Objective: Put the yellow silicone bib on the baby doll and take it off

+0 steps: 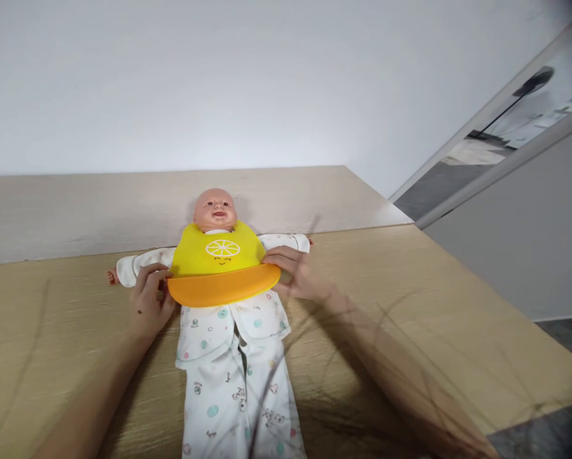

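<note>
A baby doll [215, 209] lies on its back on the wooden table [410, 306], dressed in a white patterned sleepsuit [238, 376]. On its chest sits a yellow bib [219, 255] with an orange catch pocket [223, 288]. My left hand [149, 299] pinches the left edge of the bib's pocket, fingers closed on it. My right hand [293, 271] grips the right edge of the bib, slightly blurred by motion.
The table runs up to a white wall behind a raised paler ledge [99, 204]. To the right, the table edge drops to a grey floor [567, 338] and a grey partition [529, 223]. Thin dark strands hang across the lower view.
</note>
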Demonstrator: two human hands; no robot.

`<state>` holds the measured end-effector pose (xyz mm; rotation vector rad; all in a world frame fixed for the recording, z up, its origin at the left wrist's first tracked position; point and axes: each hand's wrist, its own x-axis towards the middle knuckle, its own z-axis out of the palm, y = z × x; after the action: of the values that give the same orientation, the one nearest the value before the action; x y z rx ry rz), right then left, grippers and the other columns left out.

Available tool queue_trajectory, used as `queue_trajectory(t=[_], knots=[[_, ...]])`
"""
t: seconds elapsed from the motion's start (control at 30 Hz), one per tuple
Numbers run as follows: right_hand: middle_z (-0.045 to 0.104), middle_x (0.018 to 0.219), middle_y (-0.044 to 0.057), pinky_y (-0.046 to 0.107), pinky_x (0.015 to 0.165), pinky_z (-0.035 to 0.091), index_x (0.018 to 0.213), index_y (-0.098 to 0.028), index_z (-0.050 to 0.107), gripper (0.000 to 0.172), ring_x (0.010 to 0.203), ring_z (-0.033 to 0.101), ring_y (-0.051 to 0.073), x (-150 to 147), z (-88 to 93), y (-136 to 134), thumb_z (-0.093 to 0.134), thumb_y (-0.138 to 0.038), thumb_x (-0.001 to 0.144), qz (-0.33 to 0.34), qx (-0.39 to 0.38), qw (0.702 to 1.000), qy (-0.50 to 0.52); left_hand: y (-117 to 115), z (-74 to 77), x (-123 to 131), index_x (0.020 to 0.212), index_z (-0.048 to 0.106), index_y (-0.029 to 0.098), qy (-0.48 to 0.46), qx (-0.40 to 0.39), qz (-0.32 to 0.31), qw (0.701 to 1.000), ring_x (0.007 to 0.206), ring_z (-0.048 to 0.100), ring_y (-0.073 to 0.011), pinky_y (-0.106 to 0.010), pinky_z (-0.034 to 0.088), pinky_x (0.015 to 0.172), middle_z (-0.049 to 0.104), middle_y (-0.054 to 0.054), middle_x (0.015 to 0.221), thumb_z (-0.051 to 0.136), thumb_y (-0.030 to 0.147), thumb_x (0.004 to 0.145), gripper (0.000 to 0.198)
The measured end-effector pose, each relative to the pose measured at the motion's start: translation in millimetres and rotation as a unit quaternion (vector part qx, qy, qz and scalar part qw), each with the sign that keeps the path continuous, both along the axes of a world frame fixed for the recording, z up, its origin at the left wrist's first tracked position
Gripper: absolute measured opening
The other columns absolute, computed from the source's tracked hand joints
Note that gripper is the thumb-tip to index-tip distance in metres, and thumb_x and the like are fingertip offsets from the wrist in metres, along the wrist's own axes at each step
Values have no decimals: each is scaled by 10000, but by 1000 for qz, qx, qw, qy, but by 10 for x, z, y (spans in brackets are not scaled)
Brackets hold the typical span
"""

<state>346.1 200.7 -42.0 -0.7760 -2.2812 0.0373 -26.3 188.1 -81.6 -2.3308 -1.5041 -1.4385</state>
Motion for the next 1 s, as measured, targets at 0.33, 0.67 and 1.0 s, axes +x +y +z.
queue_trajectory(t=[0.33, 0.67, 1.0], knots=[[718, 1180, 150, 453, 897, 619, 1244, -211, 642, 404, 1079, 716, 306, 8, -11, -21, 716, -444, 923, 0, -20, 1000, -5, -13, -23, -2, 1069, 606, 225, -18, -8, -9, 1000, 878, 660, -185, -322, 595, 734, 642, -88, 1108, 604, 233, 855, 214], [715, 1152, 129, 440, 887, 624, 1241, -222, 601, 379, 1067, 711, 299, -48, 23, -56, 637, -236, 863, 3, -10, 1000, -15, -14, -12, 15, 1043, 631, 232, -22, -9, 1, 1000, 1032, 684, -233, -384, 589, 897, 673, -111, 1088, 496, 153, 915, 202], [699, 1201, 107, 410, 934, 586, 1230, -218, 603, 591, 1126, 671, 255, 2, -116, 27, 459, -51, 681, -35, 1, 996, 84, -8, 69, 41, 995, 637, 230, -62, -48, 23, 997, 927, 690, -226, -360, 562, 833, 714, -99, 992, 504, 221, 936, 145]])
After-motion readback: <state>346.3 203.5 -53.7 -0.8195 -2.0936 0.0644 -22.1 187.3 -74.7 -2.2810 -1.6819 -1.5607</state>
